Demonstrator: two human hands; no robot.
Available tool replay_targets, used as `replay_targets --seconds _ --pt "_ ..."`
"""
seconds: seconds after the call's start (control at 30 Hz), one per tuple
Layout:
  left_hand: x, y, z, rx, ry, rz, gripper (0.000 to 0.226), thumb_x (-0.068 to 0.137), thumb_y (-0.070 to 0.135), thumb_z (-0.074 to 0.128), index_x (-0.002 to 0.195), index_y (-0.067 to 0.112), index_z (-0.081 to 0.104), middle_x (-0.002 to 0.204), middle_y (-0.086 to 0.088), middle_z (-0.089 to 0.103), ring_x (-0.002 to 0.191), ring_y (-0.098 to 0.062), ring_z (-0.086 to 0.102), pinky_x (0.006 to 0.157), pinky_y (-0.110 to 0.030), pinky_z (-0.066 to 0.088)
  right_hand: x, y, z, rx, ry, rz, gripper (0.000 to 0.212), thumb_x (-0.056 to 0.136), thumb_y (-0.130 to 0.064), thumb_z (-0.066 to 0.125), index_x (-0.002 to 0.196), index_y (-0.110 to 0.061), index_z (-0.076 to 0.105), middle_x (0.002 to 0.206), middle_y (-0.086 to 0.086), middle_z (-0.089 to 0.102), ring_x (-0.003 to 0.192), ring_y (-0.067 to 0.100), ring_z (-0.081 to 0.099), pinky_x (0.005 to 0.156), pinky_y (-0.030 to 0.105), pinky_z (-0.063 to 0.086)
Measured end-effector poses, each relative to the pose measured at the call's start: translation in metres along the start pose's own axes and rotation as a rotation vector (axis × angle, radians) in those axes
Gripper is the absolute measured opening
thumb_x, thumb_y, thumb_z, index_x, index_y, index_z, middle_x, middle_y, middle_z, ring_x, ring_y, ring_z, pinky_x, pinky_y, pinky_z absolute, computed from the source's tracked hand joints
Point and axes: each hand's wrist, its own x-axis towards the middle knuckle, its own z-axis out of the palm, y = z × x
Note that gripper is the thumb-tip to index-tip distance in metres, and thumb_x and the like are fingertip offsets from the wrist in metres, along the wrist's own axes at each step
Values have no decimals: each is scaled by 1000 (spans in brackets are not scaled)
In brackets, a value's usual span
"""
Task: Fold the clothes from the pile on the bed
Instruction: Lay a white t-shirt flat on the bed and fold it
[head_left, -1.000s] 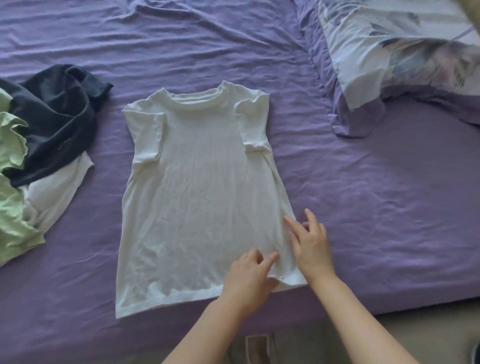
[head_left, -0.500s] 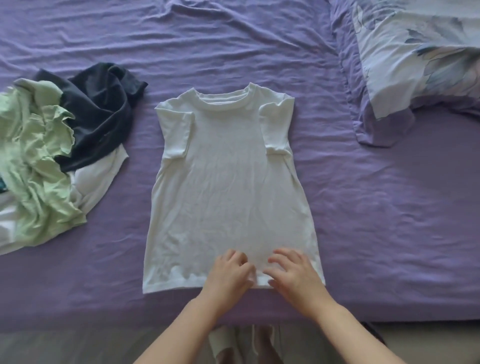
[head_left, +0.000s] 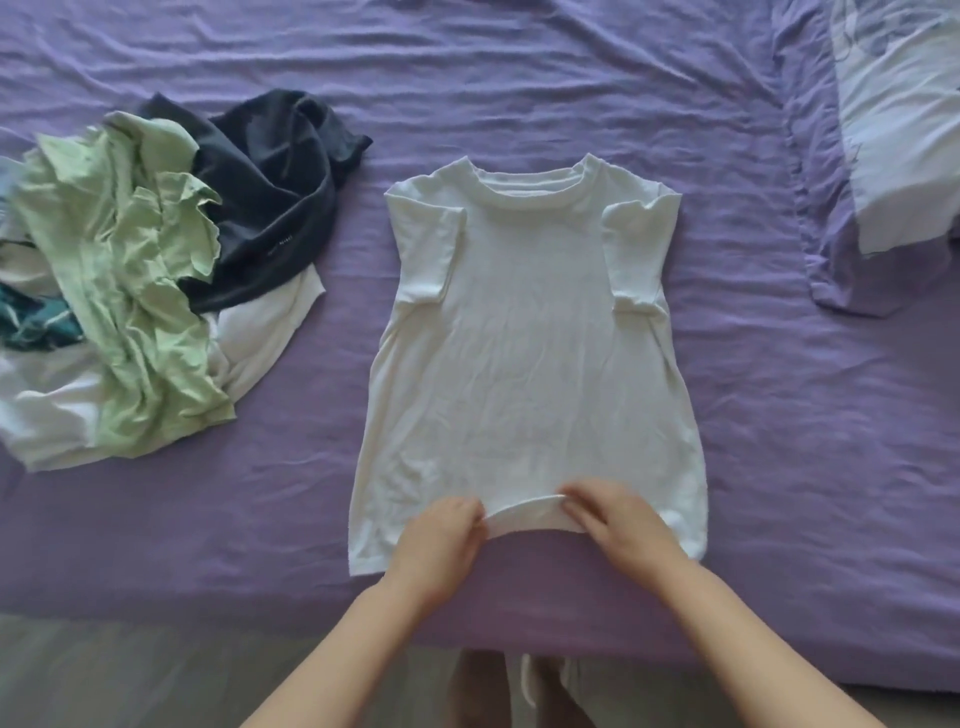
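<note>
While the shirt (head_left: 524, 364) lies flat on the bed (head_left: 779, 441), collar away from us, we note the left hand (head_left: 441, 540) and right hand (head_left: 618, 525) side by side, fingers pinching its near hem mid-width, long axis running straight ahead.

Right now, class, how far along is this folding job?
Done: the white T-shirt lies flat, both sleeves tucked in. In hand: the left hand and right hand pinch its bottom hem, lifting it. Left: finishing that fold, then the pile beside it.
</note>
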Motion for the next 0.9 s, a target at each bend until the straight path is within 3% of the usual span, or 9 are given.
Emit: replay_targets --seconds 0.07,0.13,0.27,0.33,0.43,0.53,0.63,0.77,0.9 --pt "17 -5 -12 -283 -8 -160 10 98 25 45 89 20 47 87 1 55 85 -20 53 68 -30 34 24 -8 -20 78 -13 45 22 93 -31 55 108 -20 67 107 -7 68 99 8 60 83 16 41" --pt "41 -4 -33 -438 -16 -205 13 99 31 42 91 23 47 86 2 57 86 -20 54 74 -33 38 50 -17 -43 116 15 63 21 92 -31 57 106 -20 68 102 -7 69 95 7 61 79 11 39" --pt "92 -2 -86 -320 -45 -133 39 81 62 55 100 29 48 89 7 60 87 -19 58 70 -35 42 98 -26 -80 106 38 139 18 87 -34 64 99 -22 69 94 -5 70 90 10 62 75 11 40" --pt "115 -6 -108 -212 -66 -59 40 77 53 64 103 28 47 97 8 58 93 -18 56 71 -33 41 117 -30 -94 86 16 150 18 82 -29 70 99 -24 67 92 -5 66 88 10 60 71 6 38" --pt "145 -20 -137 -104 -39 -19 20 85 31 63 100 22 54 102 6 57 96 -17 55 76 -32 42 137 -28 -114 60 47 112 18 81 -11 70 99 -15 67 91 -3 63 90 15 60 76 14 39" --pt "169 -35 -164 -369 -25 -53 8 83 26 68 79 21 63 71 11 56 69 -7 53 64 -27 41 152 -25 -138 254 135 142 8 83 -14 69 81 -21 70 79 -9 68 75 -1 58 67 8 40" --pt "197 -33 -191 -589 42 -64 22 89 26 64 67 29 60 53 18 52 55 4 45 54 -12 33 174 -26 -156 450 231 199 5 84 -20 68 83 -22 72 79 -10 70 71 -4 58 65 8 42" --pt "233 -19 -216 -668 112 -53 15 95 23 55 81 22 60 69 18 57 62 9 51 59 -6 37 208 -31 -179 438 297 202 6 86 -21 66 87 -21 72 84 -6 70 77 3 59 74 20 45" --pt "281 -10 -235 -591 270 -67 14 93 24 59 81 16 62 74 9 60 69 -6 53 57 -12 36 257 -31 -210 358 369 157 2 85 -22 67 83 -22 67 80 -13 65 74 -1 56 64 4 40"
